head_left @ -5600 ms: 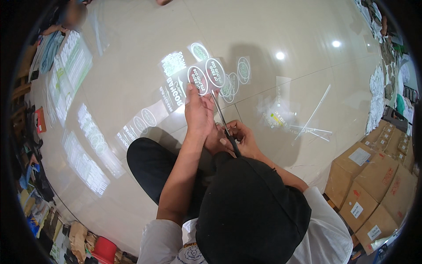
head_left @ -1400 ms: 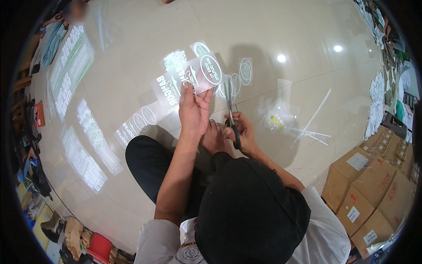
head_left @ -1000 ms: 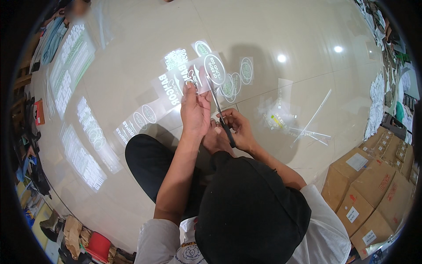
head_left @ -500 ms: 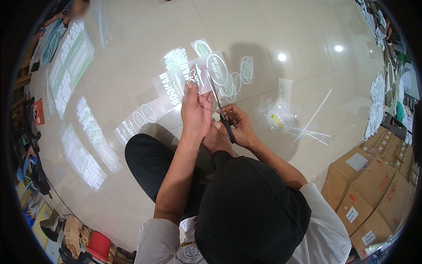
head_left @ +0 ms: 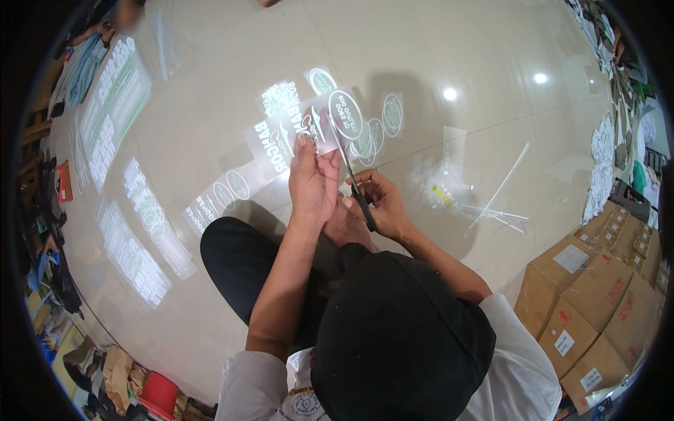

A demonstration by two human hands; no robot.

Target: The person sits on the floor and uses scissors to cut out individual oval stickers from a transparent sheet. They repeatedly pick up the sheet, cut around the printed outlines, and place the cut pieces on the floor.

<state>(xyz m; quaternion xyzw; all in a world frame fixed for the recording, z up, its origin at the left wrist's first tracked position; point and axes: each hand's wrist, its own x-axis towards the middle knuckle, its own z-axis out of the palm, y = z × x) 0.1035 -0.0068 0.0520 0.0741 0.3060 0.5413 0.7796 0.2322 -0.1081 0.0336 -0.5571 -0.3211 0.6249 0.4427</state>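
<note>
My left hand [head_left: 314, 175] pinches a clear film sheet [head_left: 261, 149] printed with white lettering and ovals, thumb on top and fingers beneath. In my right hand [head_left: 381, 201] is a pair of scissors [head_left: 357, 189] with black handles, its blades pointing away from me. The blades lie along the film between the lettering and a large white oval; how far apart they are is hard to tell. Cut film pieces with oval prints [head_left: 393, 114] lie on the floor just beyond and to the right. Another printed strip [head_left: 219, 193] rests to the left of my left hand.
More printed film sheets [head_left: 116, 105] are spread over the tiled floor at left. Thin clear offcuts [head_left: 495, 212] and a small heap of film scraps [head_left: 442, 184] lie at right. Cardboard boxes [head_left: 581, 295] are stacked at the right, and a red container [head_left: 159, 394] stands lower left.
The film in my left hand has tilted and shifted slightly, its oval end now a little lower. Both hands stay nearly in place, and the scissors remain at the film.
</note>
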